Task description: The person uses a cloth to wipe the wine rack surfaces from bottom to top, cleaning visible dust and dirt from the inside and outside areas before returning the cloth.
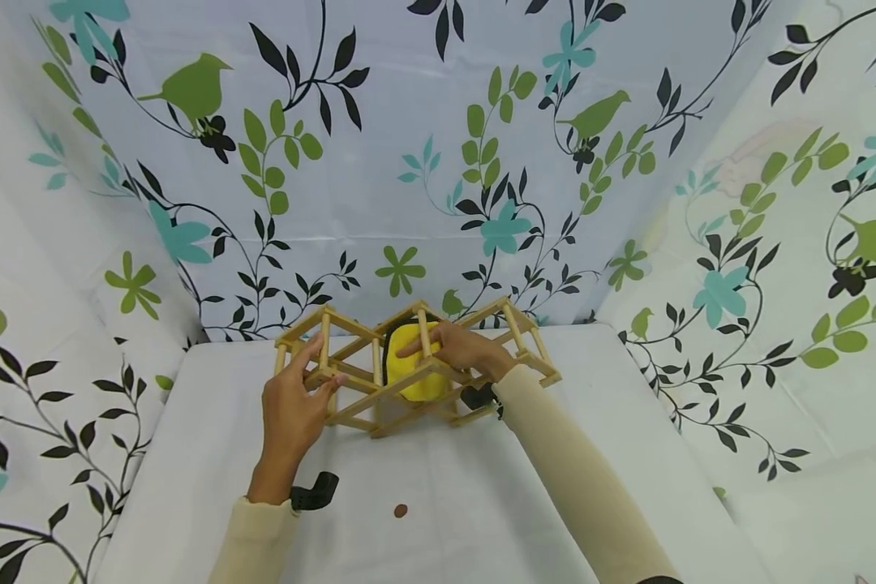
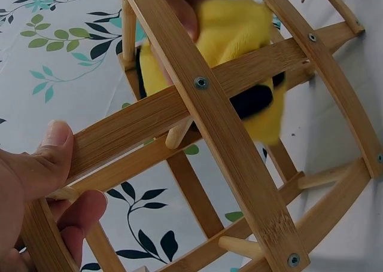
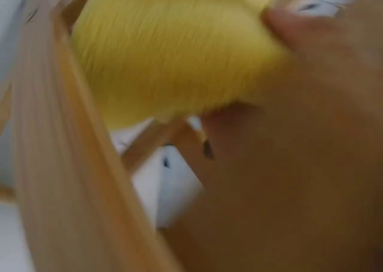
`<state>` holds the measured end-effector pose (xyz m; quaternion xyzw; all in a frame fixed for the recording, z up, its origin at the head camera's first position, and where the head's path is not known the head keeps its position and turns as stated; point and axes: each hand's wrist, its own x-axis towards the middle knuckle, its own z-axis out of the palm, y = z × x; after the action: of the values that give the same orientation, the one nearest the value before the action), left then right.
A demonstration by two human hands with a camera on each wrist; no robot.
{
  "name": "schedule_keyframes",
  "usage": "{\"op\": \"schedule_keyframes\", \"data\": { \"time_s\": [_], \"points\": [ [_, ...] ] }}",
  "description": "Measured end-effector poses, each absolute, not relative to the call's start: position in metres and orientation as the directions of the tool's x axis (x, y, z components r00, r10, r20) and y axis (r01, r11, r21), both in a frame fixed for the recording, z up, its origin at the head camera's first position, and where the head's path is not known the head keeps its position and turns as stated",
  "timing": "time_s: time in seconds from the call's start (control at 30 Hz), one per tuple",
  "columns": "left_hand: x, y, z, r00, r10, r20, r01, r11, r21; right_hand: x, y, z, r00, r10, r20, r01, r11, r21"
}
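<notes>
A bamboo lattice rack, built of crossed slats and round dowels, stands opened out near the back of the table. My left hand grips its left end; in the left wrist view the thumb lies on a slat and the fingers curl beneath. Inside the rack's middle bay sits a soft, fuzzy yellow item with black patches and a dark edge; its exact kind cannot be told. My right hand reaches through the right part of the rack and pinches the yellow item, blurred in the right wrist view.
White cloth covers the table, with a small brown oval spot near the front. A leaf-and-bird patterned curtain rises close behind the rack and along both sides.
</notes>
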<state>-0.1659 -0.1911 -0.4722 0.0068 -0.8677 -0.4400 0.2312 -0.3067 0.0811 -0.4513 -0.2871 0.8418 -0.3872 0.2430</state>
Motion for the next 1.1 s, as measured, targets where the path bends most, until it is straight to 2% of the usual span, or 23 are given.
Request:
{"op": "schedule_keyframes", "data": {
  "time_s": [0.07, 0.13, 0.27, 0.33, 0.53, 0.7, 0.77, 0.9, 1.03, 1.1],
  "points": [
    [-0.166, -0.193, -0.471, -0.902, -0.213, 0.376, 0.181, 0.603, 0.777, -0.315, 0.069, -0.458, -0.68, -0.712, -0.176, -0.338, 0.518, -0.786],
    [-0.165, -0.194, -0.47, -0.906, -0.209, 0.368, 0.18, 0.596, 0.782, -0.318, 0.06, -0.463, -0.686, -0.709, -0.163, -0.336, 0.507, -0.794],
    [-0.166, -0.192, -0.469, -0.896, -0.226, 0.381, 0.186, 0.588, 0.787, -0.314, 0.055, -0.466, -0.767, -0.6, -0.226, -0.148, 0.509, -0.848],
    [-0.166, -0.191, -0.47, -0.893, -0.239, 0.382, 0.182, 0.584, 0.791, -0.311, 0.056, -0.465, -0.781, -0.569, -0.255, -0.076, 0.492, -0.867],
    [-0.165, -0.188, -0.47, -0.908, -0.211, 0.361, 0.18, 0.581, 0.794, -0.307, 0.058, -0.466, -0.728, -0.65, -0.219, -0.184, 0.493, -0.851],
    [-0.164, -0.187, -0.469, -0.903, -0.229, 0.363, 0.176, 0.573, 0.801, -0.298, 0.058, -0.461, -0.748, -0.559, -0.357, 0.071, 0.468, -0.881],
    [-0.164, -0.186, -0.47, -0.902, -0.231, 0.365, 0.179, 0.571, 0.801, -0.299, 0.058, -0.46, -0.742, -0.571, -0.351, 0.056, 0.469, -0.882],
    [-0.162, -0.184, -0.47, -0.904, -0.222, 0.366, 0.182, 0.575, 0.797, -0.303, 0.059, -0.463, -0.715, -0.653, -0.251, -0.117, 0.465, -0.878],
    [-0.162, -0.18, -0.471, -0.893, -0.239, 0.382, 0.184, 0.58, 0.793, -0.3, 0.062, -0.462, -0.76, -0.575, -0.302, -0.042, 0.507, -0.861],
    [-0.162, -0.178, -0.471, -0.888, -0.244, 0.39, 0.188, 0.581, 0.792, -0.3, 0.068, -0.459, -0.782, -0.538, -0.313, -0.066, 0.572, -0.818]
  ]
}}
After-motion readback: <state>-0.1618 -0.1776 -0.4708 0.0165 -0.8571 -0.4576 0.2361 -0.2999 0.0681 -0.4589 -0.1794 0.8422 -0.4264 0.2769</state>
